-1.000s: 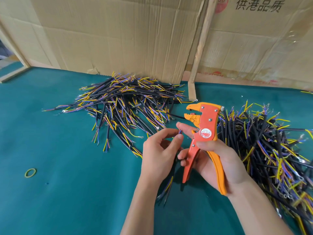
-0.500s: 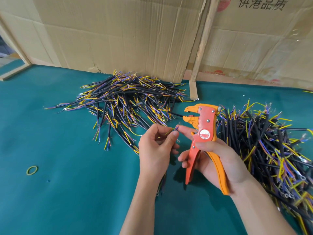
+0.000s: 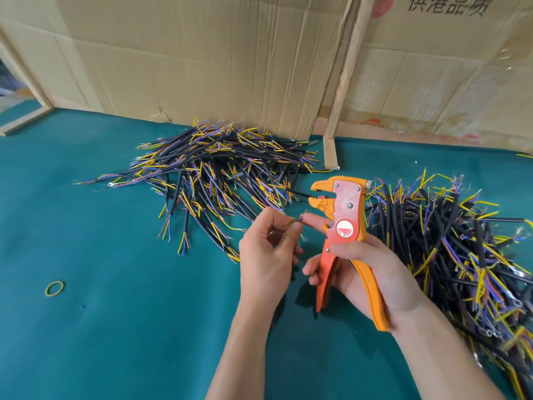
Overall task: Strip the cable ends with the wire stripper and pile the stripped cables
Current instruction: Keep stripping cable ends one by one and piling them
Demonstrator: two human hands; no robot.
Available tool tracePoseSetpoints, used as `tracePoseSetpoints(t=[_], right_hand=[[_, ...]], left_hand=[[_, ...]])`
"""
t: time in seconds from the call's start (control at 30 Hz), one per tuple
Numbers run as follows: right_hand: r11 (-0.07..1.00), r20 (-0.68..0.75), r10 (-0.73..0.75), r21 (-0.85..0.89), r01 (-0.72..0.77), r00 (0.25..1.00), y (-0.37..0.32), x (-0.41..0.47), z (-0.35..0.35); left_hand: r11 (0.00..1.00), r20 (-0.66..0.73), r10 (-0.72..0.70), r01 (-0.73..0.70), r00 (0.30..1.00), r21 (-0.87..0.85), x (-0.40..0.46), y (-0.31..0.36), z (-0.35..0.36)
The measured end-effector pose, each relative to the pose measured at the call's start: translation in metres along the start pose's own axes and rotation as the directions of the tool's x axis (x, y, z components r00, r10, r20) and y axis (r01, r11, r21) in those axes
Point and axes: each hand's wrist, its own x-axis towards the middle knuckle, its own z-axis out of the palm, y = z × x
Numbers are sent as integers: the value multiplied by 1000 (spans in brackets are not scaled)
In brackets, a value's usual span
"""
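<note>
Now my left hand [image 3: 266,252] has pulled back from the orange wire stripper [image 3: 343,226], pinching a cable [image 3: 292,223]. My right hand [image 3: 372,272] grips the stripper's handles.

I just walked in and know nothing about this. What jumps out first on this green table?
The bright orange wire stripper, gripped in the right hand at centre, catches the eye first. The left hand beside it pinches a cable's thin coloured wires. Two bristling heaps of black cables flank them: one behind near the cardboard wall, one at right.
</note>
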Motion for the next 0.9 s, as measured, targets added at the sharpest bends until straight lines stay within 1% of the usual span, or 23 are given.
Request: tracePoseSetpoints(t=[0.2,0.37,0.57,0.7,0.9], right_hand=[[1000,-16,8,4,-8,1000,0,1,-2],[1000,-26,5,-6,-5,1000,2,2,1],[999,16,26,37,-27,1000,1,1,2],[999,29,20,37,-21,999,2,0,2],[999,17,38,-21,-37,999,0,1,3]], left_hand=[[1000,18,0,0,1000,-4,-1,3,2],[999,-39,27,-27,999,-20,0,3,2],[996,-69,10,-17,998,-92,1,4,1],[993,-59,-4,-3,998,-120,1,3,0],[989,-34,-41,35,999,-146,2,5,-2]])
